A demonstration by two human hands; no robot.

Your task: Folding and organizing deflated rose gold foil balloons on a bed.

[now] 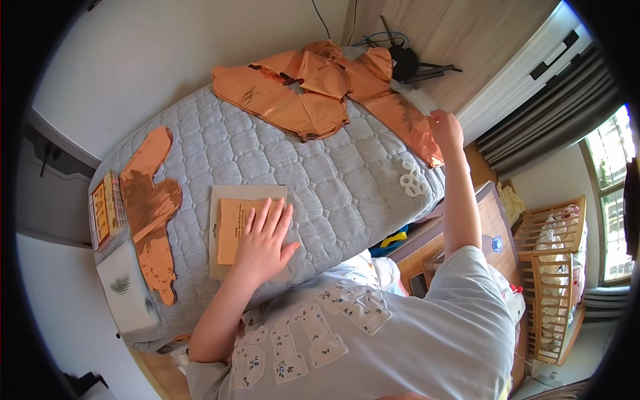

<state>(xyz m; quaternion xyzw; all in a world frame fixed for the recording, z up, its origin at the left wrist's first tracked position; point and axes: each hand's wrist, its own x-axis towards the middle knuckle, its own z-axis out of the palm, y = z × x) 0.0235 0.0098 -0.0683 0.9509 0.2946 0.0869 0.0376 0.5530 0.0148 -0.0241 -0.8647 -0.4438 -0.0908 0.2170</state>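
Fingers stretched out, my left hand (261,243) lies flat on a brown paper packet (231,230), which rests on a larger grey card (215,257) on the mattress. My right arm reaches to the far right, where my right hand (448,130) is closed, fingertips pressed together; what they hold, if anything, is too small to tell. Just beside it is the end of a flat copper-coloured foil balloon (403,113). Another deflated foil balloon (287,93) is spread at the back, and a third (153,213) lies at the left.
A grey quilted mattress (313,190) fills the middle. White rings (412,180) lie near its right edge. A black router (403,63) stands behind. At the left are a colourful box (110,210) and a white package (127,287). A wooden crib (553,280) stands at the right.
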